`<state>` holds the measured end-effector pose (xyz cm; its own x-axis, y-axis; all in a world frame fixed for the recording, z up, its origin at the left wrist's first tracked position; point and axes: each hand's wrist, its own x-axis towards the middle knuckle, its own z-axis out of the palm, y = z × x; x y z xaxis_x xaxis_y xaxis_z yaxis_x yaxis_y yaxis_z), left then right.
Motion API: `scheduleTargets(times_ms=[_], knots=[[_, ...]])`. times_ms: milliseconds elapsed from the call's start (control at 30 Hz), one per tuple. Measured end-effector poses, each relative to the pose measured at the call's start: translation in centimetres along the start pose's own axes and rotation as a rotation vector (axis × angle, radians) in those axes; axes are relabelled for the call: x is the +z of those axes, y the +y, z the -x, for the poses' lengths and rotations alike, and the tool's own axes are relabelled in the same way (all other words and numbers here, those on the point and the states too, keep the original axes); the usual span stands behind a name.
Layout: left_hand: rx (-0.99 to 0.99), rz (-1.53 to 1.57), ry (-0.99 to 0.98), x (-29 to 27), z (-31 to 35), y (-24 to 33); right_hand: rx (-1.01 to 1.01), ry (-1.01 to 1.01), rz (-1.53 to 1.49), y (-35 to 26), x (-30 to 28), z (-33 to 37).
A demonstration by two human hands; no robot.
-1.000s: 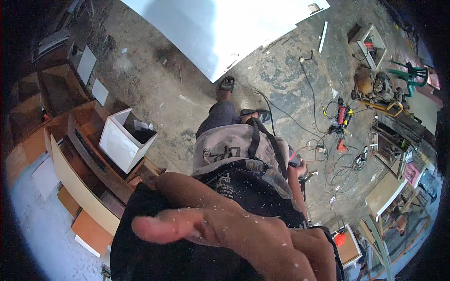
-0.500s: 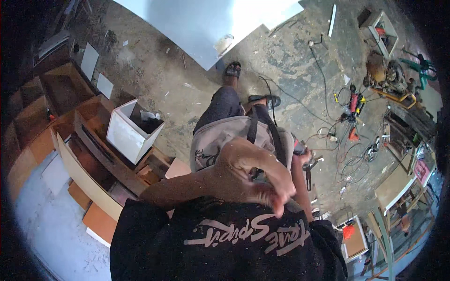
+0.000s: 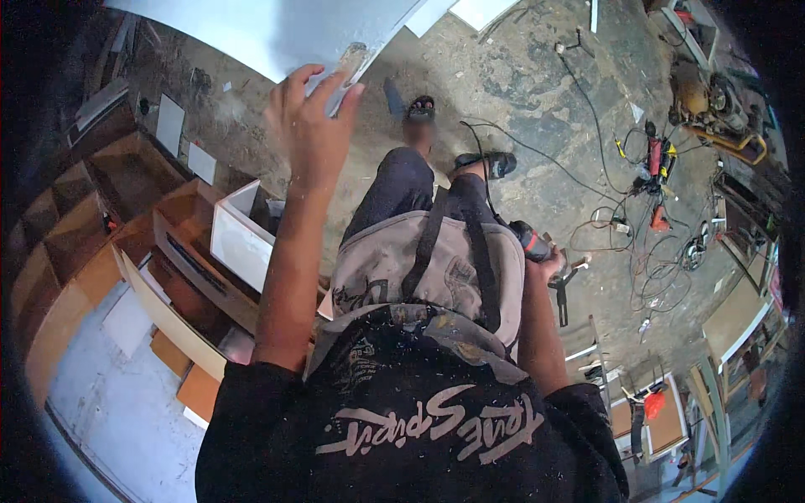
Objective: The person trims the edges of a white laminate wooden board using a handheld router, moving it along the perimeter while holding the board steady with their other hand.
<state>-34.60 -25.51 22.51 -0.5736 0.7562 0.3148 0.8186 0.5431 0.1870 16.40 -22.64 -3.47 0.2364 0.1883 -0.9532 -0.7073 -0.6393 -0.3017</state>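
My left hand point(image 3: 314, 121) reaches forward to the near corner of a large white panel point(image 3: 251, 33). Its fingers are spread over that corner, with the thumb apart from them; I cannot see a grip. Beside a brownish patch point(image 3: 352, 63) on the panel, the fingertips come close without covering it. At my right side, my right hand point(image 3: 547, 265) is closed around a black and red corded power tool point(image 3: 528, 241). A dark metal bracket-like part sticks out beside that hand. The tool's black cord point(image 3: 482, 155) runs up past my foot.
Brown wooden cabinet frames point(image 3: 126, 184) and a white box point(image 3: 239, 230) stand at the left. On the floor at the right lie tangled cables point(image 3: 646, 268), a red and yellow tool point(image 3: 656, 159) and an orange tool point(image 3: 660, 220). A machine point(image 3: 713, 109) with a yellow handle stands farther right.
My left hand has swung from in front of my chest forward to the panel's corner. The right hand keeps the power tool at my side. The view has shifted slightly.
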Motion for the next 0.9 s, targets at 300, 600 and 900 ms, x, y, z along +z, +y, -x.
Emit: scheduleTargets(times_ms=[300, 600, 900], knots=[[0.079, 0.016, 0.020, 1.7, -0.3, -1.7, 0.016, -0.039, -0.131, 0.3, -1.3, -0.1], [-0.096, 0.488, -0.073, -2.9, 0.5, 1.4, 0.001, -0.011, -0.126, 0.8, 0.3, 2.8], [0.436, 1.304, -1.321, -11.5, 9.6, 9.2, 0.028, -0.041, -0.046, 1.0, -0.4, 0.2]])
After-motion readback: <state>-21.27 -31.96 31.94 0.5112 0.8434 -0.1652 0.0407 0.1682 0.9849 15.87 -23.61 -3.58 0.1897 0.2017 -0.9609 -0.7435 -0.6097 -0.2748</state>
